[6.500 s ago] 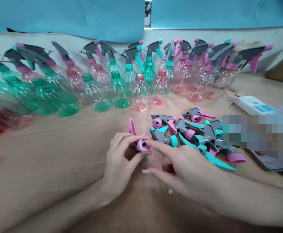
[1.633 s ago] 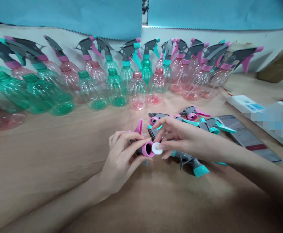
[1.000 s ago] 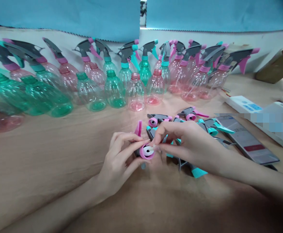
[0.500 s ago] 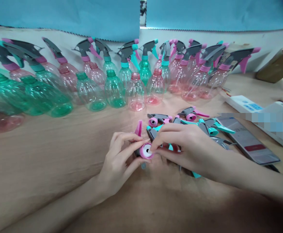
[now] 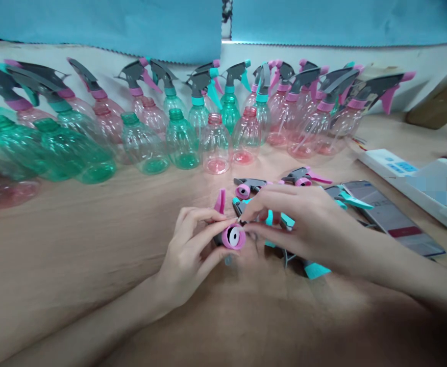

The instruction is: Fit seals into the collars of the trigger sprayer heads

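My left hand grips a trigger spray head and turns its pink screw collar toward me. The pink trigger sticks up beyond my fingers. Inside the collar a white disc with a small centre hole sits tilted, with a dark gap along its left side. My right hand is at the collar's upper right edge, thumb and index finger bent close together. Whatever lies between those fingertips is too small and blurred to name. Several loose spray heads in pink, turquoise and grey lie behind and under my right hand.
Several green bottles and clear pink-based bottles without heads stand across the table, before a row of bottles with spray heads. On the right are a phone, a white power strip and a brown box.
My right fingertips have lifted slightly up and away from the collar's opening. The white disc, flatter before, now tilts and shows a dark gap. My left hand has barely moved.
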### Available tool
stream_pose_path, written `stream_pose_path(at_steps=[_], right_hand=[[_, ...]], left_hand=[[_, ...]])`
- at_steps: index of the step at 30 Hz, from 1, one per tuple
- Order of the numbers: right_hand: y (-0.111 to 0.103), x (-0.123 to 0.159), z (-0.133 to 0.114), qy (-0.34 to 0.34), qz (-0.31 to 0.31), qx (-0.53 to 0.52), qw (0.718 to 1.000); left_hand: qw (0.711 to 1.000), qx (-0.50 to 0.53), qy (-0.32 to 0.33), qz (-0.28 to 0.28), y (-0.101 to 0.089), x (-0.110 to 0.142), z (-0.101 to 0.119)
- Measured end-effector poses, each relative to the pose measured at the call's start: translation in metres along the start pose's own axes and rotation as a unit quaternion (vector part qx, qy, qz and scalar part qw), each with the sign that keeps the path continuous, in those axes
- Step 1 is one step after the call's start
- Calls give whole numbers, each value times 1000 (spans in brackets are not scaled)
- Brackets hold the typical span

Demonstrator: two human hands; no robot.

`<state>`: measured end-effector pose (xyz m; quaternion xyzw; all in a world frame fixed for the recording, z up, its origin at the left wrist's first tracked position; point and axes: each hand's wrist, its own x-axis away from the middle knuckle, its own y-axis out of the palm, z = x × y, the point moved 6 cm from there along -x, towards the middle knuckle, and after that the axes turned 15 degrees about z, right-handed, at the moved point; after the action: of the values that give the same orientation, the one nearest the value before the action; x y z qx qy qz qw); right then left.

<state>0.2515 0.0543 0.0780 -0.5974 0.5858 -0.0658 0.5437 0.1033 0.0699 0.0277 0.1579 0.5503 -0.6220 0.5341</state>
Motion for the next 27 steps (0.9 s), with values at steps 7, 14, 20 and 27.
stream_pose_path(at_steps=[7,14,20,27], right_hand=[[6,-9,54,52,-26,72,996],[43,-10,77,15,-124,35,992],[34,-11,74,39,-140,26,989],[12,-9,34,38,-93,-19,995]], left_hand=[[1000,-8,-15,-3,0,1,-1],[1000,1,-15,4,0,2,-2],[999,7,-37,1,1,4,-6],[999,11,-33,10,1,1,-3]])
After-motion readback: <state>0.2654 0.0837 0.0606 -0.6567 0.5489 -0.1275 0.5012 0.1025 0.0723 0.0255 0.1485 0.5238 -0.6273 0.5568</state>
